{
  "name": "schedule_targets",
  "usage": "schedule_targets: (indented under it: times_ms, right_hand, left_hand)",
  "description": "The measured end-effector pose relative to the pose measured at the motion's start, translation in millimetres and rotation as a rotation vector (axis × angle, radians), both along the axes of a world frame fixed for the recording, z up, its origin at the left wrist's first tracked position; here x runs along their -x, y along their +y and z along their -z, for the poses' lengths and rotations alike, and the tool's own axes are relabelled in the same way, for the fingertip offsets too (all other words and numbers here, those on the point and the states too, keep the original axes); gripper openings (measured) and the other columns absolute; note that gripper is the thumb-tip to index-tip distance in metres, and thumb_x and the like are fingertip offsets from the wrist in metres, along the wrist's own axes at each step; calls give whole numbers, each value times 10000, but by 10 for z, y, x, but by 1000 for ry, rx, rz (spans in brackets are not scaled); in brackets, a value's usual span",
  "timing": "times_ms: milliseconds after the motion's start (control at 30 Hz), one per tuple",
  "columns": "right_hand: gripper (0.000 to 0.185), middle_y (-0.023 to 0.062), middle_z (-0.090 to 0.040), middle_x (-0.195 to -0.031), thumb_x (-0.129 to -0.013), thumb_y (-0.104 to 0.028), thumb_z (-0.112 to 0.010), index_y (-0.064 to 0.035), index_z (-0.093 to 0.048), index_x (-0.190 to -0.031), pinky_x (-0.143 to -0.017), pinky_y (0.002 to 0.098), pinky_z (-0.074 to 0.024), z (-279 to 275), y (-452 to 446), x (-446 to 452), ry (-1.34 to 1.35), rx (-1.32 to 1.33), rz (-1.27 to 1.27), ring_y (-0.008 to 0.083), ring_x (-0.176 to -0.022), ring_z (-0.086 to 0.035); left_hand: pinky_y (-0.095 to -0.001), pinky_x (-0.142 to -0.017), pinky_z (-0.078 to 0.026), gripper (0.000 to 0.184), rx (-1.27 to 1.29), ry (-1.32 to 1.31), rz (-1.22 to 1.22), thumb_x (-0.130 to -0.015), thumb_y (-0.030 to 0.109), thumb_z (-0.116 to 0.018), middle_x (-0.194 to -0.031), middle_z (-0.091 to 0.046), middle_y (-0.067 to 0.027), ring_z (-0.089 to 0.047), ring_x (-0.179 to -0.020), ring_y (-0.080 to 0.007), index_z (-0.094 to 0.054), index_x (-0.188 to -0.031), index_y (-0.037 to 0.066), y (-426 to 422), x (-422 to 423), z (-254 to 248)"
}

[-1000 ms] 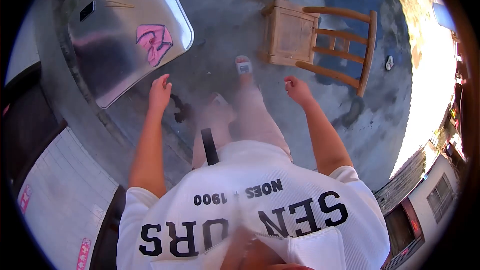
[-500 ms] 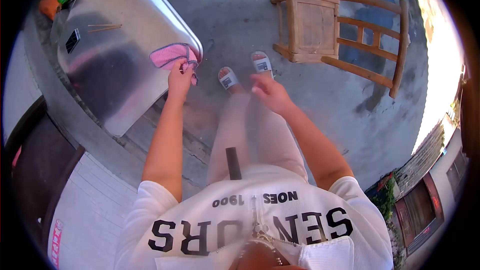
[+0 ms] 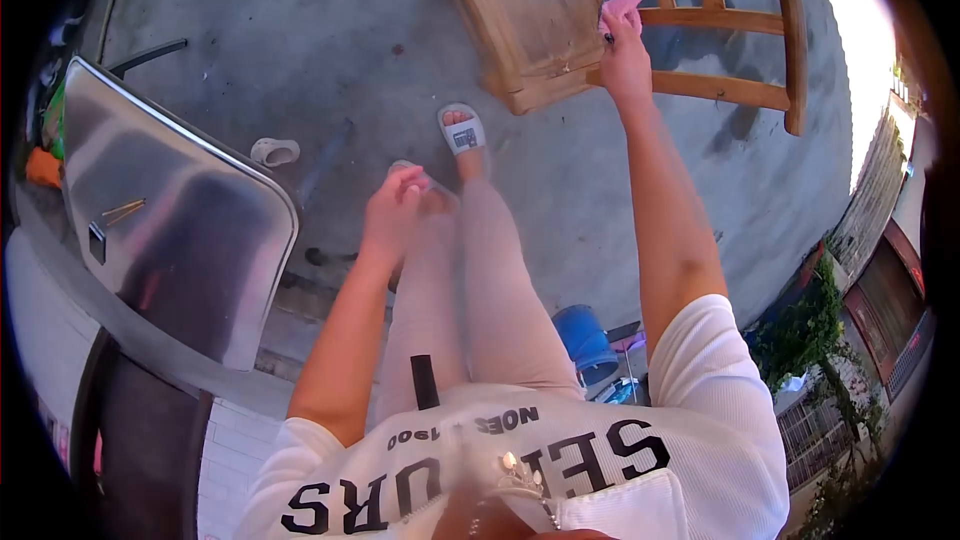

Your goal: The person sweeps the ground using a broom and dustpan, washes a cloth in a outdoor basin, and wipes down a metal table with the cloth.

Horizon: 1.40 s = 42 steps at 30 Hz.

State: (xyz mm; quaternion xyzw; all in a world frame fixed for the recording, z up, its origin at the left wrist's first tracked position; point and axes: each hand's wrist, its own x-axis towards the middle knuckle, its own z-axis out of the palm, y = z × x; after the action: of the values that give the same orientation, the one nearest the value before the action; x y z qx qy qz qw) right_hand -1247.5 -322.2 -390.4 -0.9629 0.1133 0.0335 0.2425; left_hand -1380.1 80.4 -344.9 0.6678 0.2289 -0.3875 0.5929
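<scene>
A pink cloth point(image 3: 624, 4) with a dark edge is pinched in my right hand point(image 3: 628, 65). That hand is over the wooden chair point(image 3: 530, 2), between its seat and the slatted backrest; whether the cloth touches the wood I cannot tell. My left hand point(image 3: 392, 212) hangs in front of my leg with nothing in it, its fingers loosely bent and apart, slightly blurred. To the left lies the shiny metal tabletop point(image 3: 200, 230), bearing thin sticks point(image 3: 124, 210) and a small dark rectangular object point(image 3: 97, 243).
A pale clog point(image 3: 275, 152) lies on the concrete floor beside the table. A blue bucket point(image 3: 585, 340) stands by my right leg. Orange and green items point(image 3: 44, 168) sit past the table's far left edge. A dark doorway point(image 3: 140, 430) is at lower left.
The pink cloth has gone from my left hand at the table's corner to my right hand at the chair. My body has turned toward the chair, and one foot has stepped forward.
</scene>
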Motion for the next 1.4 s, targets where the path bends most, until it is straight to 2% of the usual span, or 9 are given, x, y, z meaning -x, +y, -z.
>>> schedule_targets:
  times_ms: [167,433,500,633,733,867,1067,1233,1400]
  right_hand:
    - [500,185,-588,-1374,-950,-150,-476,-26,-480,-1435,-1125,564,-325,1244,333,299,311,623,13,355,-1286,-556]
    - [371,184,-686,-1130,-858,68,-602,-71,-690,-1190,-808,355,-541,-234,1398,912,490,-970,403,333,-944,-685]
    - [418,166,-683,-1132,-838,115,-576,-68,-681,-1200,-800,353,-544,-532,1120,576,234,-815,311,308,-950,-679]
    - [359,163,-673,-1203,-831,19,-615,1,-647,-1188,-1076,507,-416,131,213,302,66,557,-129,344,-1229,-598]
    - [265,156,-674,-1252,-872,-54,-573,-72,-669,-1119,-1133,513,-343,912,426,803,237,606,-355,354,-1300,-544]
    - [343,92,-698,-1160,-916,15,-538,-65,-670,-1222,-852,347,-555,413,1396,934,955,-1075,-62,197,-1043,-677]
    - [402,127,-697,-1066,-933,105,-447,-53,-639,-1248,-807,313,-558,-409,1183,533,364,-1108,305,164,-951,-684]
    - [341,195,-690,-1170,-947,15,-529,-79,-632,-1258,-935,376,-521,71,274,-117,-74,-174,151,330,-1103,-668]
    - [313,158,-690,-1168,-956,-69,-575,-123,-634,-1259,-920,367,-493,957,781,-21,28,-384,-173,310,-1083,-653]
  left_hand:
    - [-272,-913,-507,301,-186,23,193,-1031,54,-493,-1182,-680,-95,-643,-1065,-143,-580,-1312,-10,80,352,312]
    - [-284,-933,-506,304,-99,30,161,-1035,95,-508,-1187,-679,-91,-643,-1072,-148,-581,-1313,-5,168,560,243]
    - [-286,-934,-505,305,-87,28,166,-1036,101,-509,-1195,-675,-92,-640,-1081,-148,-580,-1314,-4,170,589,220]
    - [-284,-926,-504,309,-157,-34,233,-1035,116,-513,-1188,-678,-87,-643,-1072,-146,-582,-1314,2,185,688,202]
    - [-278,-919,-504,311,-158,-40,233,-1036,124,-512,-1172,-684,-84,-646,-1063,-146,-583,-1314,5,144,756,314]
    - [-279,-912,-508,308,-123,-89,283,-1038,127,-513,-1159,-687,-82,-647,-1060,-148,-584,-1311,3,101,839,361]
    - [-281,-919,-507,307,-114,-14,221,-1040,123,-504,-1175,-677,-90,-642,-1061,-149,-583,-1309,-4,58,645,71]
    - [-281,-933,-502,311,-145,7,232,-1041,125,-499,-1180,-671,-92,-637,-1066,-148,-581,-1311,-5,160,788,241]
    - [-281,-934,-501,309,-127,72,164,-1041,127,-501,-1171,-671,-88,-633,-1071,-145,-583,-1313,5,208,1004,329]
